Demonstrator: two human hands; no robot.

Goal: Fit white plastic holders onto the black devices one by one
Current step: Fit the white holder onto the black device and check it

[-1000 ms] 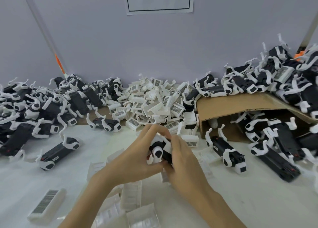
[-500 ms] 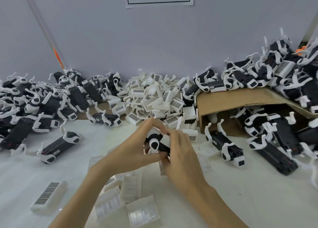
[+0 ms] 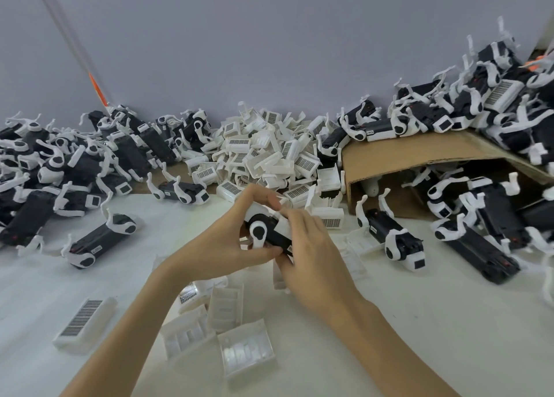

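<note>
A black oblong device with white plastic fittings (image 3: 267, 229) is held above the white table (image 3: 419, 321), gripped by both hands: left hand (image 3: 221, 246) curled around its near end, right hand (image 3: 314, 252) clasping its body. A heap of white ribbed plastic holders (image 3: 269, 153) lies behind.

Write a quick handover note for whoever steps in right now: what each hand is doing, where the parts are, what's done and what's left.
Left hand: grips the black device at its end with the round white piece.
Right hand: wraps the other end, pressing a white holder onto it; whether it is fully seated cannot be seen.
Parts: loose white holders heaped at the back centre; a few lie on the table near the wrists.
Done: devices already wearing white parts lie on the left and on the right by the cardboard box.
Left: finish this one, set it aside, then carry on one by one.
</note>
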